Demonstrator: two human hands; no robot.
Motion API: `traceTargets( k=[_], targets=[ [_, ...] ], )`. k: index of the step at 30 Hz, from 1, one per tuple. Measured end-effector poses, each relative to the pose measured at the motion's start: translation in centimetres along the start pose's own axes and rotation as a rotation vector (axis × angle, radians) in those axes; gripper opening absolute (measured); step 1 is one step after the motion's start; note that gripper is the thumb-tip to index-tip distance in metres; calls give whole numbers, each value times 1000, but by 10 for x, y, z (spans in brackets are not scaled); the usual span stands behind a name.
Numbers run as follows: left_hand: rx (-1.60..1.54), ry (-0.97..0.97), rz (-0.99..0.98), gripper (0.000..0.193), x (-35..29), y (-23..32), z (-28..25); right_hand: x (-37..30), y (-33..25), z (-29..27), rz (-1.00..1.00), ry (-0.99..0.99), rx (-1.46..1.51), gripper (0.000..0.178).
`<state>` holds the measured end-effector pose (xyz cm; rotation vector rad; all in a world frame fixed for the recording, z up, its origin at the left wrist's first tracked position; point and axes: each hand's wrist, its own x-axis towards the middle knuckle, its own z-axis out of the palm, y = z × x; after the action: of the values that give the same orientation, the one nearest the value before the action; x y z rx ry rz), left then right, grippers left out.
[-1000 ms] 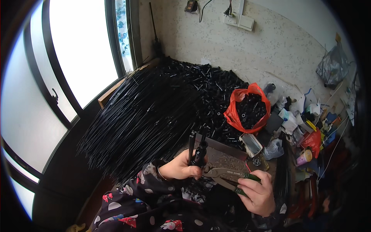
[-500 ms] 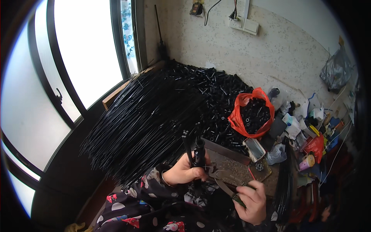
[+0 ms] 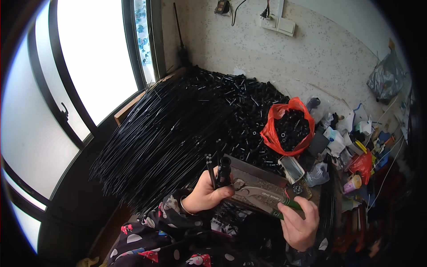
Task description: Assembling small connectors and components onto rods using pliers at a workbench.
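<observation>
Lettering [image 3: 270, 196] visible again on green-handled metal pliers [image 3: 255, 191], gripped in curled right hand [image 3: 300, 222], black tube [image 3: 224, 171], thin rods [image 3: 209, 168] clasped in left hand [image 3: 201, 196]

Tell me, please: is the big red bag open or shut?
Open: the big red bag is spread wide at the top, and black parts show inside it.

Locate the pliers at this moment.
In the head view, the pliers are right of and below centre, lower than the red bag, their handles in the right hand, their working end beside the left hand.
</observation>
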<state>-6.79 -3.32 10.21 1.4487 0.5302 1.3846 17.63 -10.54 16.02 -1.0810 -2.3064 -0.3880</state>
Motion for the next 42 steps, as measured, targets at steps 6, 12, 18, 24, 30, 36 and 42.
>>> traceTargets(
  k=[6,12,18,24,30,36,42],
  targets=[
    [-69,-65,85,42,1,4,-6,-4,1,18,-68,-79,481,26],
    [-174,-123,-15,45,6,10,9,-71,-20,87,769,-529,2574,36],
    [-18,92,-22,38,6,23,22,-18,-27,61,594,-233,897,53],
    [-85,44,-16,10,12,20,13,-38,-21,50,808,-677,1687,25],
    [117,-62,17,35,10,13,9,-17,-23,52,673,-343,916,49],
    [26,-47,23,51,15,16,8,-34,-12,50,550,-439,1216,25],
    [69,-93,11,51,14,12,15,-27,-22,63,671,-666,1381,30]
  ],
)
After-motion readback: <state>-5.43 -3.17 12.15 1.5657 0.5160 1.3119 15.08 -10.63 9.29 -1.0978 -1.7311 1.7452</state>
